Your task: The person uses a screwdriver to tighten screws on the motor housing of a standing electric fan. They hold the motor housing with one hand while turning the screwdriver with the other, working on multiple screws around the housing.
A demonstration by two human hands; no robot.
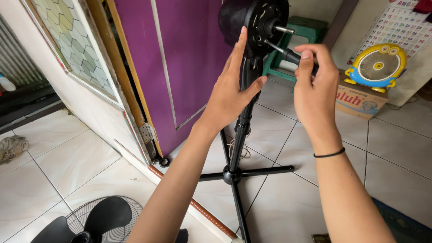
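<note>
Fan motor head (258,20) sits atop its black upright pole (243,117), shaft (283,30) pointing right toward the right hand (315,85). That grip is closed on a dark screwdriver handle (292,57), just beside the shaft. Left hand (231,92) lies flat, fingers open, steadying the head's rear. Cross base (234,173) on the tiled floor (67,162); loose blade and grille (103,220) at the floor's near-left corner.

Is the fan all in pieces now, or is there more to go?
Blades and wire grille lie on the floor, off the fan. The left hand steadies the motor head on its stand, while the right hand holds a black-handled screwdriver at the motor's face. The motor remains mounted on the stand.
</note>
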